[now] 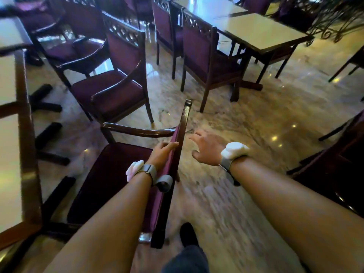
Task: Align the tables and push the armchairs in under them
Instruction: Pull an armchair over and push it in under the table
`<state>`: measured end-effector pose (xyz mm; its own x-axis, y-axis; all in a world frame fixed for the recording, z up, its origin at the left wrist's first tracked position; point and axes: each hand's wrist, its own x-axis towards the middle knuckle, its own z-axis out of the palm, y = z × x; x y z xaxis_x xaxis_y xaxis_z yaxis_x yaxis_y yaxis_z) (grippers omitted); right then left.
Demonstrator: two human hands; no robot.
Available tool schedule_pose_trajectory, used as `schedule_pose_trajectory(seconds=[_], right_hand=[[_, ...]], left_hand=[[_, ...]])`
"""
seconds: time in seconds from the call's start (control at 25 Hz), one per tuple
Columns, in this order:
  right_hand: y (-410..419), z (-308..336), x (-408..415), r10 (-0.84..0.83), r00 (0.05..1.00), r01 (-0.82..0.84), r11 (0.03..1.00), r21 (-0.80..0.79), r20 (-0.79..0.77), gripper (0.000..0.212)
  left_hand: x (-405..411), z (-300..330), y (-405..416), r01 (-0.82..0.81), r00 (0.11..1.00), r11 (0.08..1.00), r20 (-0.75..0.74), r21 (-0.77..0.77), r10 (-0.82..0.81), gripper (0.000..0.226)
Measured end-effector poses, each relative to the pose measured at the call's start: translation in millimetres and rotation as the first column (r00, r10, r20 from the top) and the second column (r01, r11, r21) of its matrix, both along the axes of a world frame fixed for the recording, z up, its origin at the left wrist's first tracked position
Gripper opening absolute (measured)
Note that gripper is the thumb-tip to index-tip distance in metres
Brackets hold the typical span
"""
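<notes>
Here the left hand (161, 154) rests with straight fingers on the backrest of the nearest armchair (118, 174) (lower centre of the frame), facing the table (23, 134) at left — the right hand (204, 150) hovers spread, holding nothing.

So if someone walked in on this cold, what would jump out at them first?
Probably the two bare forearms reaching forward: the left hand touches the backrest of the nearest purple armchair, while the right hand hovers open over the marble floor. Beyond them, more purple chairs crowd pale-topped tables.
</notes>
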<state>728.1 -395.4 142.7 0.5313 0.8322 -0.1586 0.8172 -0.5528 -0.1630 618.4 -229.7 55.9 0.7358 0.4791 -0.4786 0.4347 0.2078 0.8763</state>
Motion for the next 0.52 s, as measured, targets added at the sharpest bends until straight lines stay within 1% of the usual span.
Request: schedule_pose_trajectory(seconds=[0.08, 0.16, 0.2, 0.24, 0.32, 0.36, 0.48, 0.52], right_hand=[[17.6, -6.0, 20.2, 0.096, 0.995, -0.096, 0.995, -0.029, 0.021, 0.060], [32.6, -8.0, 37.7, 0.196, 0.979, -0.192, 0.979, -0.068, 0.057, 0.064], [41.5, -8.0, 48.4, 0.264, 0.961, -0.257, 0.962, -0.094, 0.083, 0.066], [50.3, -7.4, 59.2, 0.327, 0.939, -0.314, 0.942, -0.121, 0.108, 0.067], [58.7, -8.5, 74.2, 0.386, 0.912, -0.366, 0.919, -0.144, 0.142, 0.068], [64.9, -10.6, 82.0, 0.419, 0.896, -0.399, 0.905, -0.147, 0.145, 0.068], [85.5, -18.8, 100.3, 0.540, 0.827, -0.509, 0.838, -0.197, 0.159, 0.055], [94.8, -22.5, 106.3, 0.601, 0.783, -0.564, 0.795, -0.222, 0.162, 0.050]], left_hand=[[2.3, 2.7, 4.1, -0.040, 0.999, 0.994, -0.033, -0.102, 0.037, 0.059], [3.7, 0.7, 1.2, -0.069, 0.996, 0.977, -0.077, -0.200, 0.055, 0.051], [5.3, -1.4, 1.3, -0.097, 0.994, 0.965, -0.082, -0.242, 0.079, 0.052], [7.0, -4.0, 0.9, -0.117, 0.991, 0.955, -0.099, -0.271, 0.094, 0.063], [6.8, -10.8, -3.5, -0.097, 0.991, 0.952, -0.119, -0.290, 0.064, 0.094], [6.4, -16.8, -2.7, -0.104, 0.990, 0.947, -0.118, -0.305, 0.071, 0.097], [0.2, -16.9, -8.9, -0.152, 0.985, 0.956, -0.122, -0.252, 0.124, 0.067], [-3.5, -12.9, -12.7, -0.181, 0.980, 0.956, -0.120, -0.230, 0.156, 0.064]])
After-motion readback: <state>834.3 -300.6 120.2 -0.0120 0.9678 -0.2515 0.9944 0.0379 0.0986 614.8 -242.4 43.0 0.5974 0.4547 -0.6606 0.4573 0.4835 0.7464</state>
